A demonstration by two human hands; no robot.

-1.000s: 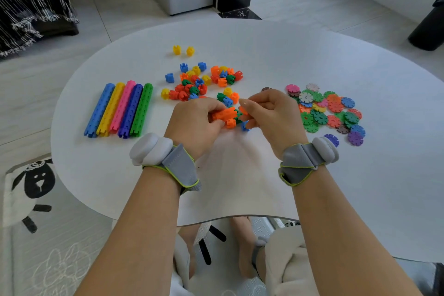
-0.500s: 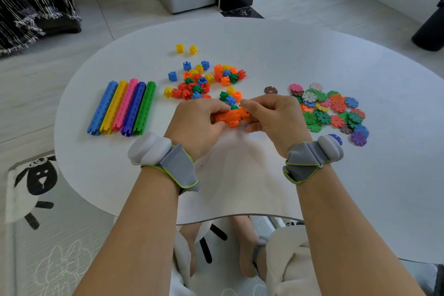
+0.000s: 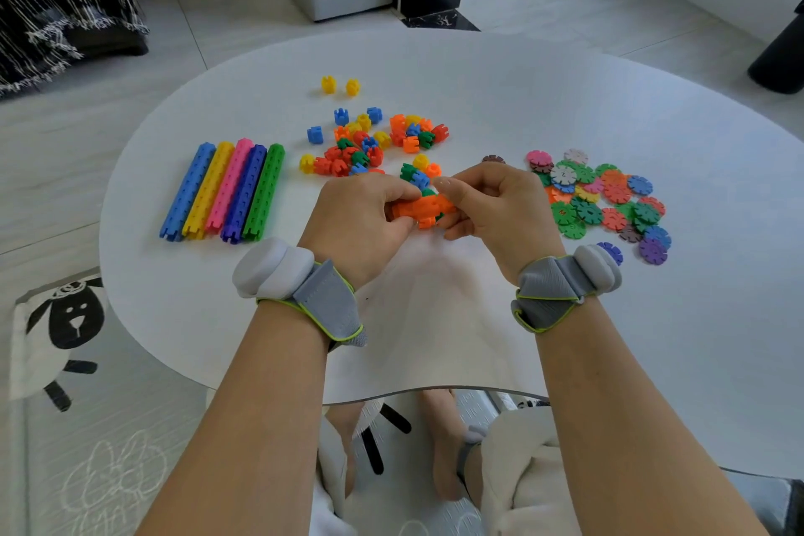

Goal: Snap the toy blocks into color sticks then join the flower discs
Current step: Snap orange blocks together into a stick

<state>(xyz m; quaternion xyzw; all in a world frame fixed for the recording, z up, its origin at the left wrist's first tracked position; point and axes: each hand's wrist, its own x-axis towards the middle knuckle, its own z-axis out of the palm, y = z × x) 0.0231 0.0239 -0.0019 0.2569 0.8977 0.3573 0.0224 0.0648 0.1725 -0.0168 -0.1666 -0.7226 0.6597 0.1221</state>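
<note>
left hand [image 3: 361, 218]: fingers curled round the left end of a short orange stick [image 3: 420, 207].
right hand [image 3: 496, 205]: thumb and fingers pinch the stick's right end.
orange stick: level between both hands, mid white worktop [image 3: 652, 318].
finished sticks [image 3: 226, 191]: blue, yellow, pink, dark blue, green, side by side, left.
loose blocks [image 3: 370, 144]: heaped just beyond the hands.
flower discs [image 3: 604, 196]: spread flat, right.

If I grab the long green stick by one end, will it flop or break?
Probably stays stiff: the green stick lies straight on the table. It's snapped-together blocks, so a joint might pop if bent. Likely light, being small plastic pieces.
</note>
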